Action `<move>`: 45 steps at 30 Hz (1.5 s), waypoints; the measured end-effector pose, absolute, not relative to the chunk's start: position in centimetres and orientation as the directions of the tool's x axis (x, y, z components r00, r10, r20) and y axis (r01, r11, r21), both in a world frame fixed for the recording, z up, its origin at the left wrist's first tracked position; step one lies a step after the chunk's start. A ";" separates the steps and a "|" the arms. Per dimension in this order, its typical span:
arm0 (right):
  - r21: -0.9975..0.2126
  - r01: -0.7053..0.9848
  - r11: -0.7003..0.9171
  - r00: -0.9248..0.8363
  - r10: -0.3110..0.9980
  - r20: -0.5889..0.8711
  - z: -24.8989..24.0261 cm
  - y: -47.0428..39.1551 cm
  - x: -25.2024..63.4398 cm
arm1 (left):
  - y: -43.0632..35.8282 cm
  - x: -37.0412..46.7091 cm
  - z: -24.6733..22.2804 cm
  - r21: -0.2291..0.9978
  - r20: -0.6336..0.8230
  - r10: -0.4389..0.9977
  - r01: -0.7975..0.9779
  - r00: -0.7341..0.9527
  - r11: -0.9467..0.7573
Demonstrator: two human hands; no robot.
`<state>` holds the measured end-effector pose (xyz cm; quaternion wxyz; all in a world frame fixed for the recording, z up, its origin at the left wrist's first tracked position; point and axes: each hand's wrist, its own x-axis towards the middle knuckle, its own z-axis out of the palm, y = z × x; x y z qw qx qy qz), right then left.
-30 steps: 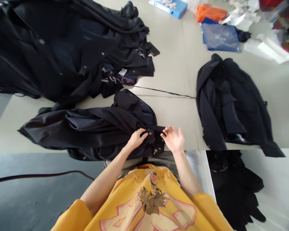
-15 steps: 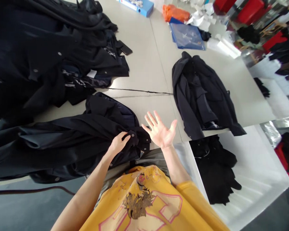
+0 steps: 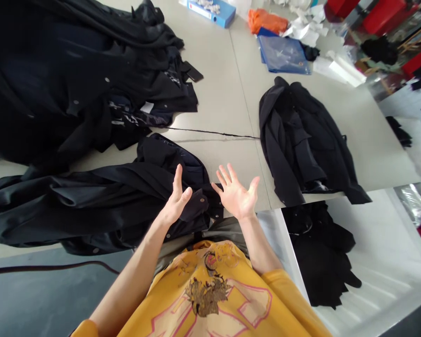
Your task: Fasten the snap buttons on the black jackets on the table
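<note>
A long black coat [image 3: 101, 201] lies in folds along the near edge of the table, its snap-buttoned end close to my body. Above that end is my left hand [image 3: 176, 200], fingers straight and thumb apart, holding nothing. My right hand [image 3: 237, 193] is raised palm up with its fingers spread, just right of the coat's end, and it is empty too. Farther right, a dark jacket [image 3: 308, 140] lies on the table with a sleeve and its hem reaching over the near edge.
A big heap of dark garments [image 3: 73, 79] covers the table's left side, with a black phone-like object [image 3: 194, 71] beside it. At the back are a blue box [image 3: 214, 13], an orange bundle [image 3: 265, 21] and a blue plastic folder [image 3: 284, 54]. A white bin [image 3: 375, 252] holds black cloth pieces.
My left hand has let go of the coat's snap-buttoned edge and risen, its fingers now straight. My right hand remains spread open. The whole view has shifted slightly.
</note>
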<state>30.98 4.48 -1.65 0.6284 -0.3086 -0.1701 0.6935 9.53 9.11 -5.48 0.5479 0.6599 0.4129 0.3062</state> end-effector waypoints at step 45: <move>-0.262 0.953 -0.154 0.191 0.974 0.122 -15.0 4.6 42.8 | 9.8 4.0 -8.6 0.763 -0.043 0.999 0.644 -0.024 0.049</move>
